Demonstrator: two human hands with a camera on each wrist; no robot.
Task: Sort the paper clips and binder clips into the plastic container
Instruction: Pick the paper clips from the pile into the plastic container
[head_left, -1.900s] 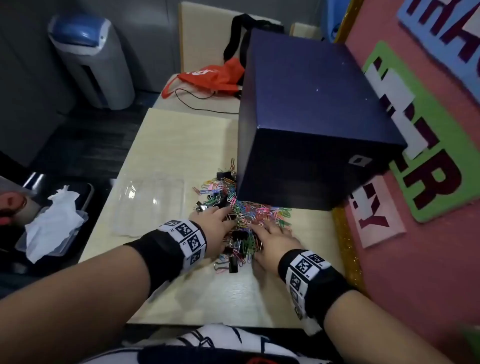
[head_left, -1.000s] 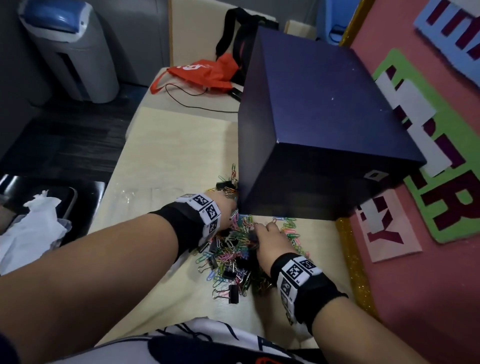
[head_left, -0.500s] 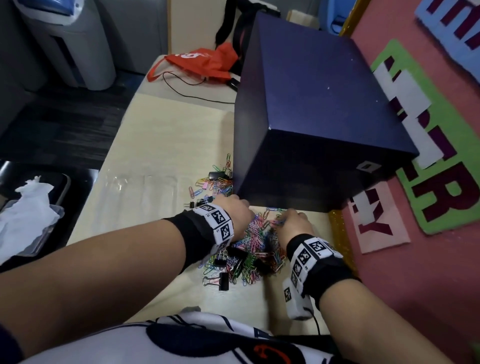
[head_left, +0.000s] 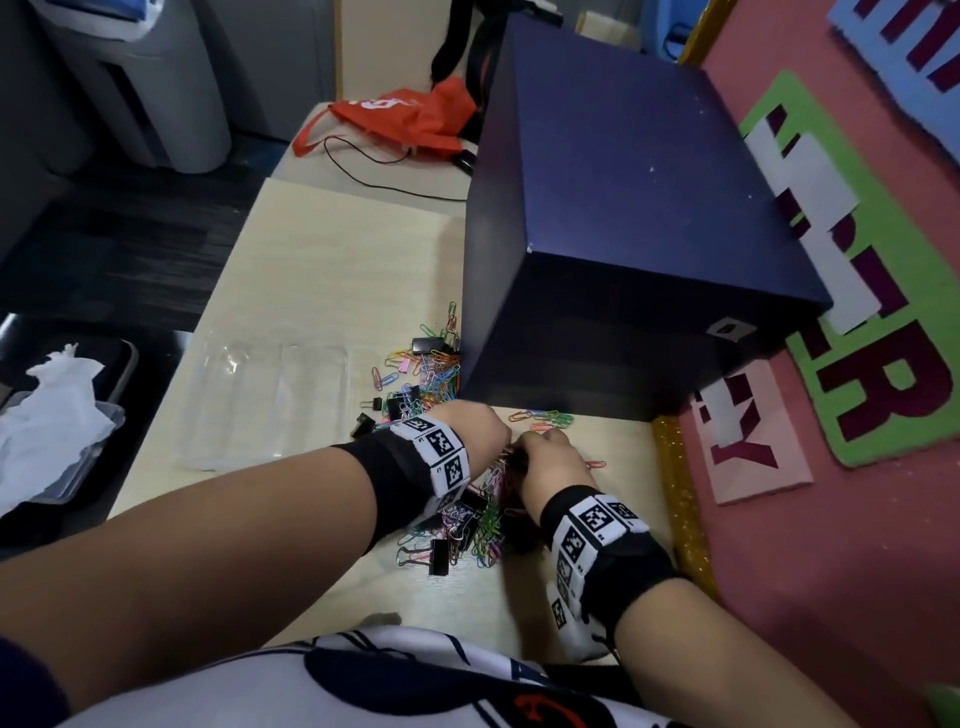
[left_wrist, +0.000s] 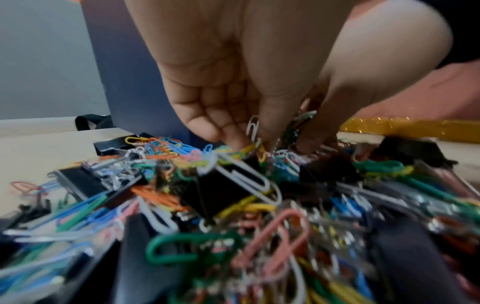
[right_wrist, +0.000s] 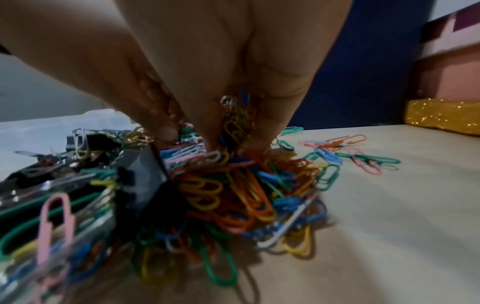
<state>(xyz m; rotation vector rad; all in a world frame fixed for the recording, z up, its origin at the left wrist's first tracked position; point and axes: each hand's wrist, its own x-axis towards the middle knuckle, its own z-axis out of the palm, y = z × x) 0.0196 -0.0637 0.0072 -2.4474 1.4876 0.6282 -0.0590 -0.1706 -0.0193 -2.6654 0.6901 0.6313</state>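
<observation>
Coloured paper clips (head_left: 441, 379) and black binder clips (head_left: 439, 557) lie heaped on the pale wooden table (head_left: 332, 270), against a dark blue box (head_left: 623, 208). Both hands dig in together: the left hand (head_left: 470, 434) pinches paper clips, as does the right hand (head_left: 550, 462). Left of the heap lies the clear plastic container (head_left: 270, 400) (nothing visible inside), with a pink wall (head_left: 831, 545) to the right.

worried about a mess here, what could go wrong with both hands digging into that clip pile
The left hand and right hand each pinch paper clips from a tangled pile, so binder clips may ride along. Loose clips could scatter on the table. The plastic container sits left, a carry away.
</observation>
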